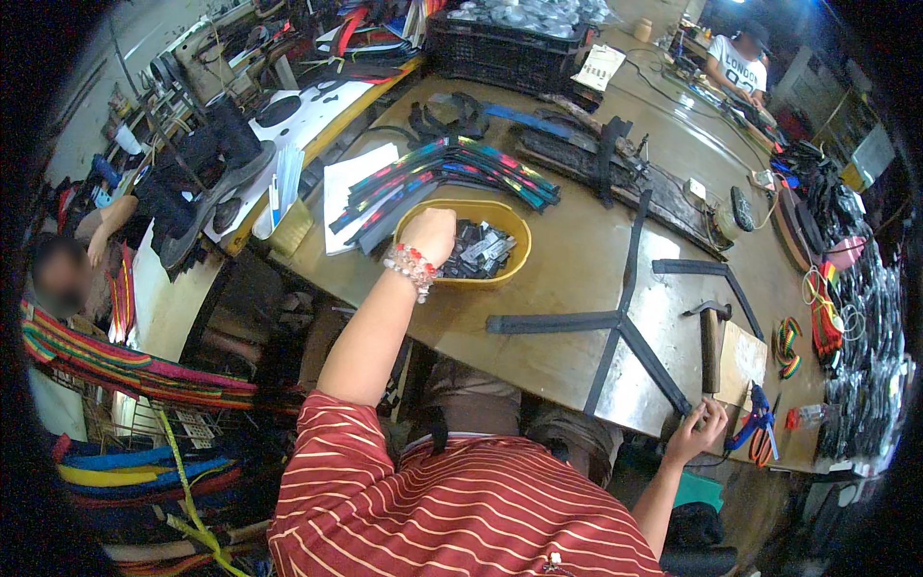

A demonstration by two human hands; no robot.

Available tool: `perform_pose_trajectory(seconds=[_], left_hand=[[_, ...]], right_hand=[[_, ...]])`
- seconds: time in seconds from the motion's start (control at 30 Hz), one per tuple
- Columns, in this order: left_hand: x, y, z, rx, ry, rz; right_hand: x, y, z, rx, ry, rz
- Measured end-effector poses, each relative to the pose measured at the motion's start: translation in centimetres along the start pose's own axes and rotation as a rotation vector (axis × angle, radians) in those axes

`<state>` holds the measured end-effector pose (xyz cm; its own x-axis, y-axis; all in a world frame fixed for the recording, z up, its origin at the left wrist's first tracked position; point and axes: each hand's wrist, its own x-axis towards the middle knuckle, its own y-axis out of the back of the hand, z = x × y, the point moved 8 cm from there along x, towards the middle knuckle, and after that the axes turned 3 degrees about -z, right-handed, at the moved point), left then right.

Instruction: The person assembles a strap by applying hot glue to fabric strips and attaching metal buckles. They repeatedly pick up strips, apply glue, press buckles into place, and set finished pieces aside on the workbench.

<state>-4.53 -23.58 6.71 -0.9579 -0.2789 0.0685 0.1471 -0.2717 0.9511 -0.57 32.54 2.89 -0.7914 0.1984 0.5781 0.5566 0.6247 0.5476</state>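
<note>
My left hand (430,234), with a beaded bracelet (411,270) at its wrist, is over the left side of a yellow oval tub (520,252). Its fingers look curled in; whatever they hold is hidden. Small black and silvery pieces (481,248) fill the tub. At the near table edge, my right hand (700,430) pinches the near end of a black strap (651,363). That strap belongs to a set of black straps meeting in a Y shape, with one arm (553,322) reaching left and another (636,250) running away from me.
Right of the straps lie a hammer (710,351), a wooden block (742,363), a blue glue gun (755,418) and orange-handled scissors (763,446). Patterned straps (452,163) lie behind the tub. A black crate (505,55) stands farther back. Other people sit far right and at left.
</note>
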Motion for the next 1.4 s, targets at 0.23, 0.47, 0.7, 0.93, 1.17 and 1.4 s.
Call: perform_pose_trajectory(seconds=[0.23,0.47,0.7,0.93,1.17,1.4], left_hand=[[-0.4,4.2,-1.1,-0.223,0.009,0.303],[-1.7,3.7,3.4,-1.121,-0.003,0.205],[-6.0,-1.2,16.5,-1.771,-0.123,-0.241],[-7.5,-1.9,19.9,-1.797,-0.146,-0.321],[-7.4,-2.4,20.3,-1.620,-0.292,-0.050],[-13.0,-5.1,23.0,-0.473,-0.896,-0.322]], right_hand=[[0.3,0.2,-1.0,0.062,-0.015,-0.013],[2.6,-2.1,-10.9,0.236,0.156,-0.064],[4.0,-6.4,-24.8,0.422,0.668,-0.365],[5.3,-6.5,-25.5,0.496,0.637,-0.380],[3.9,-12.1,-18.8,0.962,-0.375,-0.887],[5.6,-15.3,-10.9,0.583,-0.419,-0.704]])
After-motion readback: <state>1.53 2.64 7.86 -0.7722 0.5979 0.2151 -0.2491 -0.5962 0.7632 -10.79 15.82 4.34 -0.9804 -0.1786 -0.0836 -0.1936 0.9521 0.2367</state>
